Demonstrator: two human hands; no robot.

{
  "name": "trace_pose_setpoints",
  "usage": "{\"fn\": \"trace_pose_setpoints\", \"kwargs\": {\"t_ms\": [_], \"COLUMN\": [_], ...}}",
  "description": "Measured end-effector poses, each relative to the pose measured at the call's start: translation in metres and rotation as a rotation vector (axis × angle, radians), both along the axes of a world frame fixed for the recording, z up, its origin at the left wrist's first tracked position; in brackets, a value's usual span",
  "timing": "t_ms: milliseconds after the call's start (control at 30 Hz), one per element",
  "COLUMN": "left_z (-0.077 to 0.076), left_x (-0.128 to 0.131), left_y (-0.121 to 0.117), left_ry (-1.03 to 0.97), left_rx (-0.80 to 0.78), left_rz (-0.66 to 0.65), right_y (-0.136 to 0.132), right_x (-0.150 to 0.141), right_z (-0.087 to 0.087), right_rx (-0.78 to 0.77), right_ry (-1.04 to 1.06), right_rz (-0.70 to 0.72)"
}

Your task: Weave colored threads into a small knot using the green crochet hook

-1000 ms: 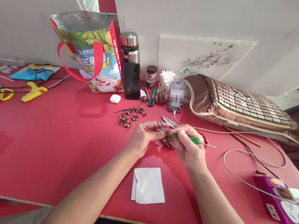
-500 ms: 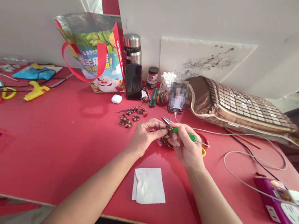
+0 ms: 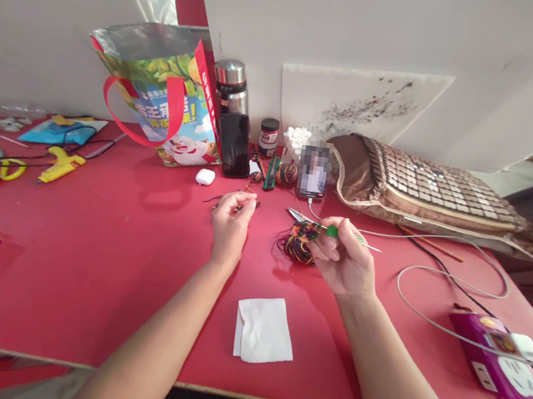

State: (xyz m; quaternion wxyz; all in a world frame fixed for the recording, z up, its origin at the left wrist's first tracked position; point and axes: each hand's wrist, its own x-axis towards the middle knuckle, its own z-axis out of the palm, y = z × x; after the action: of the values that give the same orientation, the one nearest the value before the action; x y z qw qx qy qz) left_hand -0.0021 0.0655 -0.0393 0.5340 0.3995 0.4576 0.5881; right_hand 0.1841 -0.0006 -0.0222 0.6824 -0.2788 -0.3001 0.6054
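Note:
My left hand (image 3: 231, 222) reaches over the small multicolour crocheted pieces (image 3: 241, 206) on the red table (image 3: 92, 255), its fingertips pinched on one of them; most of the pieces are hidden under the hand. My right hand (image 3: 344, 262) holds a green-handled crochet hook (image 3: 340, 233) whose metal tip points right. A tangled ball of multicolour yarn (image 3: 299, 241) lies against my right fingers. Small scissors (image 3: 298, 215) lie just behind the yarn.
A white tissue (image 3: 264, 329) lies near the front edge. At the back stand a printed bag (image 3: 161, 101), a flask (image 3: 231, 87), a black phone (image 3: 234, 144), a lit phone (image 3: 313, 170) and a cushion (image 3: 425, 188). A glue gun (image 3: 59, 164) lies left; a purple power strip (image 3: 503, 365) and cable right.
My hands have parted. The left hand swung left to the crocheted pieces, and the yarn ball now shows beside my right hand, which still holds the hook.

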Motion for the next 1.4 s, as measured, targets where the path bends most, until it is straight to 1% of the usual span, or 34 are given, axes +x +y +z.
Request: {"fn": "trace_pose_setpoints", "kwargs": {"t_ms": [33, 67, 100, 133, 167, 200, 233, 300, 367, 533, 633, 733, 800, 900, 967, 1033, 1067, 1100, 1167, 1233, 1333, 1400], "left_z": [0.002, 0.005, 0.008, 0.011, 0.013, 0.014, 0.014, 0.011, 0.008, 0.005, 0.009, 0.015, 0.018, 0.023, 0.027, 0.033, 0.036, 0.040, 0.045, 0.046, 0.036, 0.026], "left_x": [-0.001, -0.001, -0.001, 0.000, 0.002, 0.003, 0.005, 0.008, 0.009, 0.010, 0.006, 0.002, 0.002, 0.003, 0.001, -0.005, -0.009, -0.012, -0.017, -0.015, -0.002, 0.007], "left_y": [-0.001, -0.002, -0.005, -0.007, -0.010, -0.012, -0.015, -0.017, -0.018, -0.016, -0.013, -0.011, -0.012, -0.015, -0.017, -0.018, -0.018, -0.019, -0.021, -0.024, -0.032, -0.036], "left_ry": [0.021, 0.040, 0.056, 0.065, 0.063, 0.021, -0.053, -0.150, -0.188, -0.184, -0.145, -0.123, -0.103, -0.053, -0.065, -0.064, -0.072, -0.094, -0.106, -0.019, -0.004, 0.042], "left_rx": [0.052, 0.091, 0.119, 0.134, 0.148, 0.146, 0.108, 0.025, -0.028, -0.066, -0.083, -0.071, -0.028, 0.093, 0.161, 0.216, 0.234, 0.217, 0.123, 0.021, -0.102, -0.188], "left_rz": [0.007, -0.021, -0.084, -0.163, -0.273, -0.432, -0.545, -0.703, -0.768, -0.748, -0.729, -0.664, -0.599, -0.506, -0.488, -0.528, -0.577, -0.686, -0.959, -1.155, -1.332, -1.532], "right_y": [0.000, 0.000, 0.000, 0.000, 0.001, 0.001, 0.001, 0.002, 0.003, 0.003, 0.004, 0.005, 0.005, 0.004, 0.003, 0.003, 0.003, 0.003, 0.003, 0.002, 0.001, 0.001], "right_x": [0.000, 0.000, -0.001, -0.001, -0.002, -0.002, -0.002, -0.002, -0.001, 0.008, 0.018, 0.026, 0.029, 0.031, 0.031, 0.032, 0.032, 0.032, 0.031, 0.029, 0.025, 0.023], "right_z": [0.000, 0.000, 0.000, -0.001, -0.001, -0.002, -0.002, -0.003, -0.003, -0.006, -0.008, -0.011, -0.013, -0.017, -0.018, -0.018, -0.018, -0.017, -0.014, -0.010, -0.004, -0.001], "right_rx": [-0.002, -0.004, -0.005, -0.006, -0.006, -0.007, -0.008, -0.012, -0.016, -0.021, -0.003, 0.010, -0.006, -0.051, -0.059, -0.031, -0.013, 0.006, 0.033, 0.050, 0.057, 0.064], "right_ry": [0.002, 0.000, -0.005, -0.008, -0.006, 0.001, 0.012, 0.036, 0.054, 0.096, 0.124, 0.139, 0.130, 0.072, 0.039, 0.029, 0.030, 0.030, 0.023, 0.011, -0.015, -0.035], "right_rz": [0.015, 0.027, 0.039, 0.047, 0.052, 0.055, 0.055, 0.055, 0.058, 0.086, 0.099, 0.105, 0.116, 0.152, 0.177, 0.188, 0.188, 0.184, 0.171, 0.158, 0.147, 0.135]}}
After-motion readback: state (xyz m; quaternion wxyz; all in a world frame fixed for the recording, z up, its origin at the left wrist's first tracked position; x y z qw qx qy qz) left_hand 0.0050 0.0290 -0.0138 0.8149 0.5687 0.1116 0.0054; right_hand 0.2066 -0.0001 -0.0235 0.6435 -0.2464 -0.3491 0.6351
